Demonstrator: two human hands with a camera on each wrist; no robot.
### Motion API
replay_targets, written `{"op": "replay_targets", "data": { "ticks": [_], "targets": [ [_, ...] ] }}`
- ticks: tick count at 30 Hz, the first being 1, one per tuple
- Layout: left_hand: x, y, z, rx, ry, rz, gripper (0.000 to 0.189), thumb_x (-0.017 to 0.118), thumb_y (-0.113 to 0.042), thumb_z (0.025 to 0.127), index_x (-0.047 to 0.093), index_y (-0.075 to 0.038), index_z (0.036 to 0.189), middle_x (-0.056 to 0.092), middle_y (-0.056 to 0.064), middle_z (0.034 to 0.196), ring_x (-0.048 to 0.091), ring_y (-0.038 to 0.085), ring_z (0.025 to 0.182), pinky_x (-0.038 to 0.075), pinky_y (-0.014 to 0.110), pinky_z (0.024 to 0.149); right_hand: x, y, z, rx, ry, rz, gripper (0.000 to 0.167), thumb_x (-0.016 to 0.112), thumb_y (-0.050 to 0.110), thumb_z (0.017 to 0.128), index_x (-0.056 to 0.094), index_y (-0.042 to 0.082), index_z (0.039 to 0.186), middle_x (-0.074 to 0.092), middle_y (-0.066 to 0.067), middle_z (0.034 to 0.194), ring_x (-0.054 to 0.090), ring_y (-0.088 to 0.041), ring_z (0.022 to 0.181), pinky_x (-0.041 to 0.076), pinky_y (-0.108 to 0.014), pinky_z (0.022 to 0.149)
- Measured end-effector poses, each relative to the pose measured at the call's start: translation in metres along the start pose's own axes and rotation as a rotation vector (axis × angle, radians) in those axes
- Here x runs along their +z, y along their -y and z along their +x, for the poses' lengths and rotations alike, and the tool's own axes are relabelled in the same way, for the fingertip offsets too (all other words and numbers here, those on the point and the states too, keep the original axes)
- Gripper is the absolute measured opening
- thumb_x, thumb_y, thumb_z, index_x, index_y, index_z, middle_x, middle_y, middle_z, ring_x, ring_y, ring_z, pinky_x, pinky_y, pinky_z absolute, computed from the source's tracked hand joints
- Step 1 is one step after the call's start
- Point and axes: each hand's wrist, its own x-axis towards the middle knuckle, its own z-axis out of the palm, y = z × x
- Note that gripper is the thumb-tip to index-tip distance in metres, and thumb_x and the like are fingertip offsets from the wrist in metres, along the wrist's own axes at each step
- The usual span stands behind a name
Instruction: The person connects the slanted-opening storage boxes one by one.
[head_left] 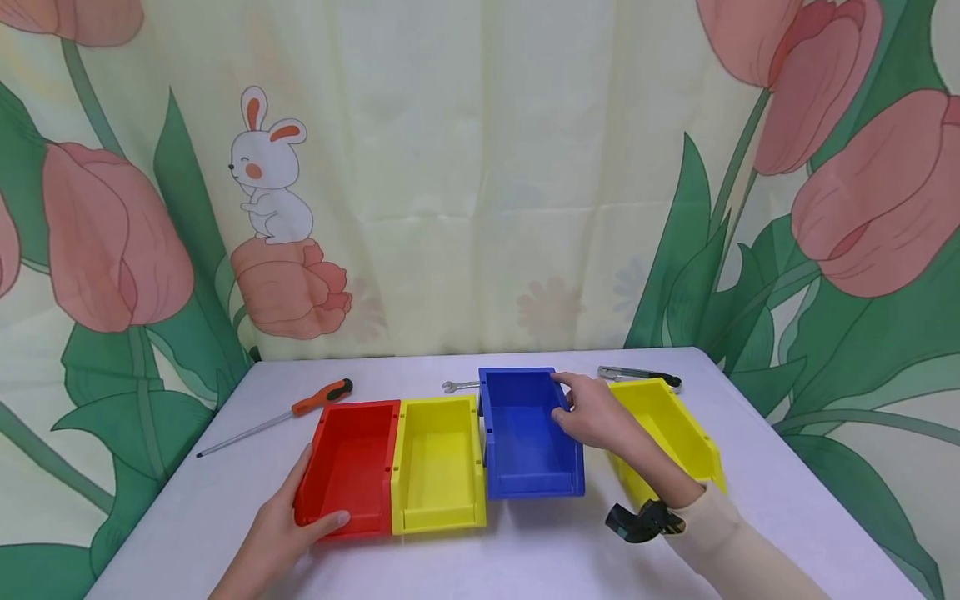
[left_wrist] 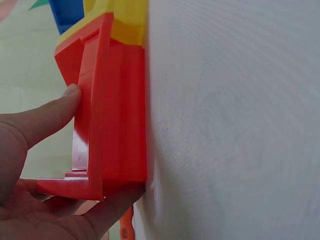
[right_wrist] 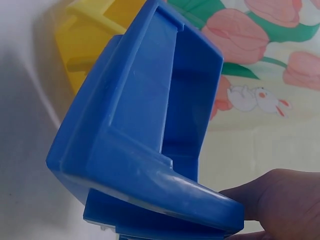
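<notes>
My left hand (head_left: 276, 527) grips the red plastic bin (head_left: 358, 467) at its left side, with the thumb on the front lip and the fingers along the outer wall. Against the red bin's right side stands a yellow bin (head_left: 438, 458). My right hand (head_left: 594, 412) holds the blue bin (head_left: 528, 421) by its right wall, the thumb inside. The blue bin hangs above the cloth, close beside the yellow one and tilted in the right wrist view. All three bins show bare insides.
A second yellow bin (head_left: 663, 425) stands at the right, partly behind my right forearm. An orange-handled screwdriver (head_left: 303, 406) lies back left. A wrench (head_left: 459, 386) lies partly hidden behind the blue bin, and a utility knife (head_left: 637, 374) lies back right. A printed curtain (head_left: 450, 208) hangs behind.
</notes>
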Motion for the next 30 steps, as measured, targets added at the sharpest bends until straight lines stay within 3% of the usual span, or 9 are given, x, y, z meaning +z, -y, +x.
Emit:
{"op": "replay_targets", "data": {
  "ticks": [16, 22, 25, 30],
  "targets": [
    [0.0005, 0.0005, 0.0011, 0.01, -0.009, 0.012, 0.133, 0.096, -0.034, 0.076, 0.006, -0.014, 0.172, 0.037, 0.026, 0.162, 0.045, 0.051, 0.139, 0.067, 0.051, 0.089, 0.0028, 0.0011, 0.0003, -0.012, 0.017, -0.012, 0.061, 0.068, 0.006, 0.096, 0.05, -0.003, 0.154, 0.076, -0.022, 0.111, 0.071, -0.022, 0.081, 0.066, -0.038, 0.072],
    [0.0006, 0.0002, 0.0001, 0.018, -0.014, 0.01, 0.133, 0.096, -0.034, 0.076, 0.006, -0.014, 0.172, 0.037, 0.027, 0.162, 0.045, 0.051, 0.139, 0.067, 0.051, 0.088, 0.0039, -0.0008, -0.0008, -0.021, 0.002, -0.03, 0.06, 0.071, 0.017, 0.1, 0.051, -0.002, 0.153, 0.076, -0.022, 0.113, 0.073, -0.022, 0.084, 0.067, -0.04, 0.077],
    [0.001, -0.0008, 0.0002, 0.014, -0.013, 0.0, 0.132, 0.096, -0.034, 0.076, 0.007, -0.015, 0.172, 0.037, 0.025, 0.163, 0.045, 0.05, 0.14, 0.067, 0.05, 0.089, 0.0046, -0.0011, -0.001, -0.023, -0.044, -0.055, 0.061, 0.07, 0.023, 0.102, 0.05, -0.002, 0.154, 0.075, -0.024, 0.119, 0.074, -0.028, 0.094, 0.067, -0.044, 0.084],
    [-0.0009, -0.0003, -0.0006, 0.004, -0.012, 0.003, 0.135, 0.097, -0.037, 0.074, 0.006, -0.018, 0.172, 0.036, 0.025, 0.164, 0.044, 0.05, 0.14, 0.067, 0.05, 0.088, 0.0085, 0.0033, 0.0012, -0.067, -0.188, -0.115, 0.065, 0.069, 0.03, 0.103, 0.047, -0.002, 0.155, 0.062, -0.028, 0.145, 0.063, -0.045, 0.129, 0.055, -0.06, 0.109]
  ]
}}
